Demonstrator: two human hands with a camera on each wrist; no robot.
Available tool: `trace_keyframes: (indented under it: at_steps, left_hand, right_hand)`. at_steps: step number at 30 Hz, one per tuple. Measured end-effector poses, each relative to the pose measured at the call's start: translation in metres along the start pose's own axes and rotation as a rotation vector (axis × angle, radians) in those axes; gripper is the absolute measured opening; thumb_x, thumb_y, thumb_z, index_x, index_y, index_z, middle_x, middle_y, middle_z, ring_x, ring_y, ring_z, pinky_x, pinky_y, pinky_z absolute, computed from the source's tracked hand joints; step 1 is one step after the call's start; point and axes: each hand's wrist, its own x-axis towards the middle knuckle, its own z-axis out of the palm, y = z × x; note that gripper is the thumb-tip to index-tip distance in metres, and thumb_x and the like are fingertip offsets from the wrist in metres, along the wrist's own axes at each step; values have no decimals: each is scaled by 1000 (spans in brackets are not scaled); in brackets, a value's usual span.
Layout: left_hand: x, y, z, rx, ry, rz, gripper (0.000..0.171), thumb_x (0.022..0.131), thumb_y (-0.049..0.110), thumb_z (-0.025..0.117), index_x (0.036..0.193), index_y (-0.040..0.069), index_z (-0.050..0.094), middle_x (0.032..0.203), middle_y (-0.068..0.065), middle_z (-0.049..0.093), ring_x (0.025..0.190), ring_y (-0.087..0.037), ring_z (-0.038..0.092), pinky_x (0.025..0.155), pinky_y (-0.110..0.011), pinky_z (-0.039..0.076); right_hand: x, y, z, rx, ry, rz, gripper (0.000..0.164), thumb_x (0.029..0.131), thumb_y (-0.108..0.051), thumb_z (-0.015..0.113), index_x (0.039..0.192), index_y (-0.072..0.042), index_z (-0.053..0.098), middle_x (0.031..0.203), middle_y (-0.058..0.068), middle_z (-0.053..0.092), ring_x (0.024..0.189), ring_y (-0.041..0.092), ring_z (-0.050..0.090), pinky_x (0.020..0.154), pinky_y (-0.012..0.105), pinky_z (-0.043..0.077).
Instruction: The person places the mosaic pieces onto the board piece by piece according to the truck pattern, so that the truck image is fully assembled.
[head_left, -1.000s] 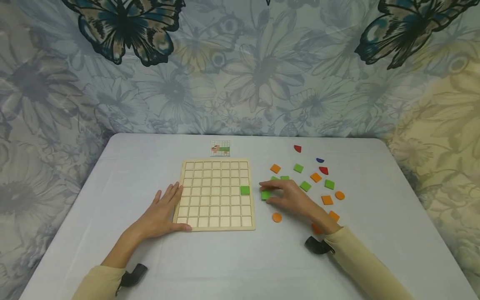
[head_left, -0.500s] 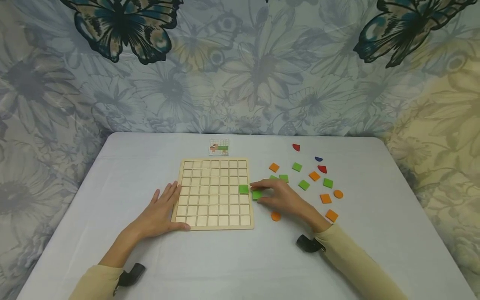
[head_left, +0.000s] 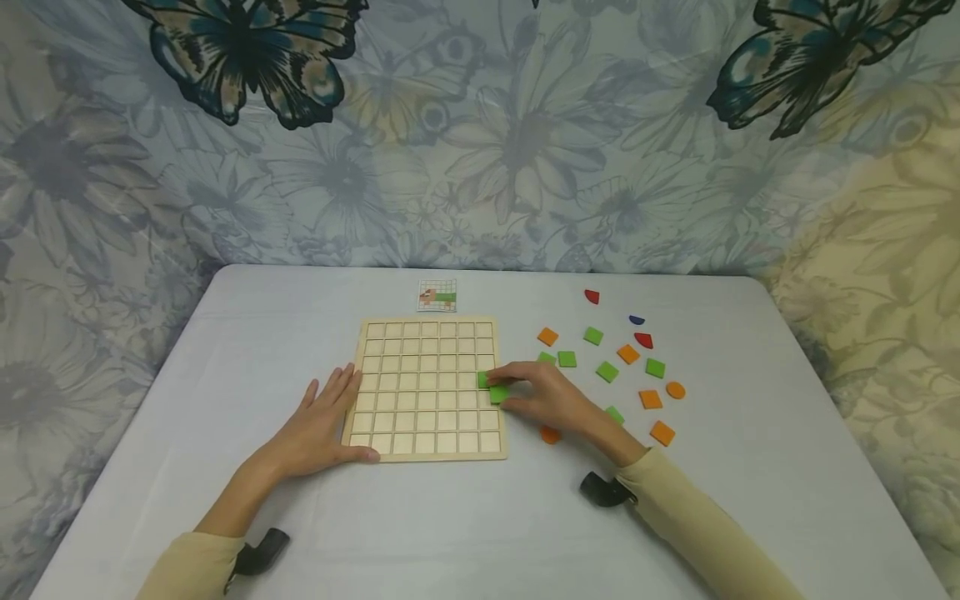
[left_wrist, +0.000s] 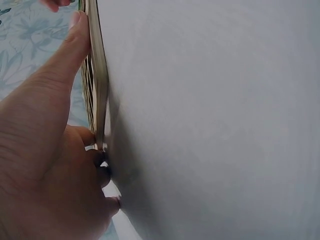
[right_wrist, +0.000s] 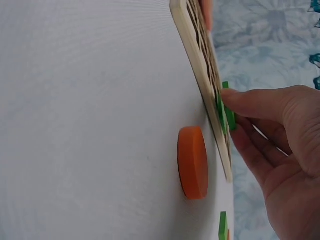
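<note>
A wooden grid board lies on the white table. My left hand rests along its left edge, fingers straight, the thumb on the near left corner; the left wrist view shows the thumb against the board's side. Between thumb and fingers my right hand pinches a green square tile over the board's right column. In the right wrist view that pinched tile is tilted above the grid. Another green tile sits in a right-column cell, partly hidden by my right fingers.
Right of the board lie scattered green squares, orange squares, orange circles, red pieces and a blue half-round piece. A small printed pattern card lies behind the board.
My right hand has carried the pinched green tile leftward from beside the board to above its right column. The left hand stays at the board's left edge.
</note>
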Motion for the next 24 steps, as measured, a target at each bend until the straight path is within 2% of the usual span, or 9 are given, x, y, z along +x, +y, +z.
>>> trace_keyframes:
  at_steps: [6, 12, 24]
  left_hand:
    - [0, 2, -1, -8, -1, 2, 126, 71, 68, 73, 155, -3, 12, 162, -22, 6, 149, -40, 5, 117, -59, 0]
    - [-1, 3, -1, -10, 0, -4, 126, 71, 69, 73, 155, -3, 12, 162, -22, 6, 149, -40, 5, 117, -60, 0]
    - [-1, 2, 0, -5, -4, -13, 127, 70, 70, 73, 155, -3, 13, 162, -22, 6, 149, -40, 5, 117, -59, 0]
  right_hand:
    - [1, -1, 4, -45, -4, -22, 42, 80, -4, 80, 120, -6, 69, 115, 0, 71, 108, 13, 65, 96, 33, 51]
    - [3, -4, 7, -32, -6, -51, 40, 80, -2, 79, 119, -5, 69, 116, 2, 71, 108, 15, 66, 95, 34, 51]
    - [5, -7, 11, -57, -31, -19, 40, 81, -3, 78, 120, -5, 69, 117, 2, 70, 110, 16, 65, 96, 33, 51]
